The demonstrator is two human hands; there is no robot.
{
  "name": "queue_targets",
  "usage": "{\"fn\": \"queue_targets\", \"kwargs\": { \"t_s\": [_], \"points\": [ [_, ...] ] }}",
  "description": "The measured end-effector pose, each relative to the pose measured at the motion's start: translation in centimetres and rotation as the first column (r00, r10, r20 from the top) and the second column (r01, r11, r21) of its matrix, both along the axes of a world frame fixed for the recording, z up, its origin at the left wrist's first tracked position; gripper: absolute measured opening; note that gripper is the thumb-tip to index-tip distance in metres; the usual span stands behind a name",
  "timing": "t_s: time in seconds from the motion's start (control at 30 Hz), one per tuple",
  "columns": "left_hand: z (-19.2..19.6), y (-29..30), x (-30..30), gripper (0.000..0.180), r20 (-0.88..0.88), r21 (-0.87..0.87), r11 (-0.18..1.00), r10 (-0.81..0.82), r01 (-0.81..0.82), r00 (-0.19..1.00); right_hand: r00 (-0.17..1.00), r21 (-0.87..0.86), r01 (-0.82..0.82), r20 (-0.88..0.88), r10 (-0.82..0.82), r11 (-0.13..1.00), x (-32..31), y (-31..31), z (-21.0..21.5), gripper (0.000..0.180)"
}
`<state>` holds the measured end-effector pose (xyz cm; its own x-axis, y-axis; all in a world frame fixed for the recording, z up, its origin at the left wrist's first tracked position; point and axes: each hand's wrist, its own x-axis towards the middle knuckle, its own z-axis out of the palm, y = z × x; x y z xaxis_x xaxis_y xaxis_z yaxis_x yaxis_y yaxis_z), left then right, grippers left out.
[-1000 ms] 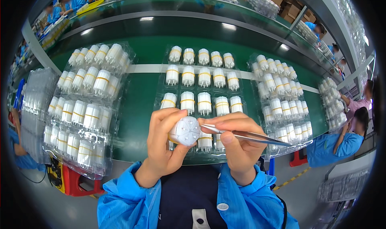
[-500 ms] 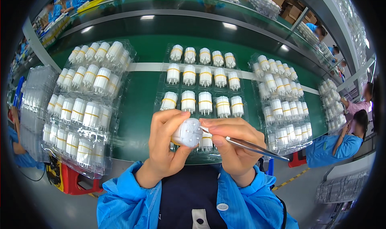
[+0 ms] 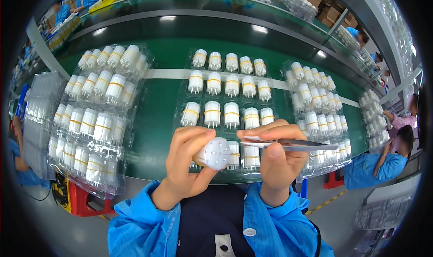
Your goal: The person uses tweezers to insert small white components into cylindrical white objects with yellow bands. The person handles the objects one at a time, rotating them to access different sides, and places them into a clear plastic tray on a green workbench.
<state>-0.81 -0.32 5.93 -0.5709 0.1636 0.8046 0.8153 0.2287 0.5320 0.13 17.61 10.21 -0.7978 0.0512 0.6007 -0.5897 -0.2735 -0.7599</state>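
Observation:
My left hand [image 3: 186, 160] is closed around a white cylindrical part [image 3: 215, 152] and holds it tilted, with its end face and small pins turned up toward me. To the right of it, my right hand [image 3: 282, 155] pinches metal tweezers [image 3: 306, 145]. They lie almost level, with the narrow tips toward the part and the broad end pointing right. A gap separates the tips from the part. Beyond my hands a clear plastic tray [image 3: 205, 86] holds rows of similar white cylinders [image 3: 232, 115], each with a yellow band and pins below. My hands hide some of the nearest row.
Stacked trays of cylinders [image 3: 92, 124] stand at the left, more trays [image 3: 318, 121] at the right, on a green table [image 3: 158, 103]. Empty clear trays [image 3: 41, 126] are piled at far left. A red stool [image 3: 88, 200] stands below. Co-workers in blue [image 3: 379, 167] sit at right.
My right hand has moved right, drawing the tweezers away from the white part and turning them nearly level. My left hand still holds the part, now slightly farther right.

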Motion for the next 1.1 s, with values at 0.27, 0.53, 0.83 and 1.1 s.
{"fn": "queue_targets", "kwargs": {
  "t_s": [0.27, 0.53, 0.83, 1.1],
  "points": [
    [0.0, 0.5, -0.3, 0.038, 0.216, -0.138, 0.988, 0.093, -0.063, 0.972, 0.987, -0.054, 0.154, -0.045, -0.156, 0.987, -0.2, 1.8, -0.8, 0.022],
    [-2.1, 3.0, 0.5, 0.040, 0.252, -0.700, 0.690, 0.479, -0.183, 0.841, 0.973, -0.098, 0.231, 0.001, -0.232, 0.968, -0.2, 3.5, -1.7, 0.026],
    [-2.7, 4.6, 0.7, 0.042, -0.049, -0.721, 0.637, 0.346, -0.273, 0.937, 0.833, 0.313, 0.483, -0.452, -0.319, 0.818, 2.6, 3.7, 1.2, 0.032],
    [-3.3, 4.0, 1.5, 0.041, 0.284, -0.425, 0.896, -0.002, 0.128, 0.959, 0.879, 0.481, 0.252, -0.478, 0.010, 0.840, 6.3, 2.0, 7.4, 0.038]
  ]
}}
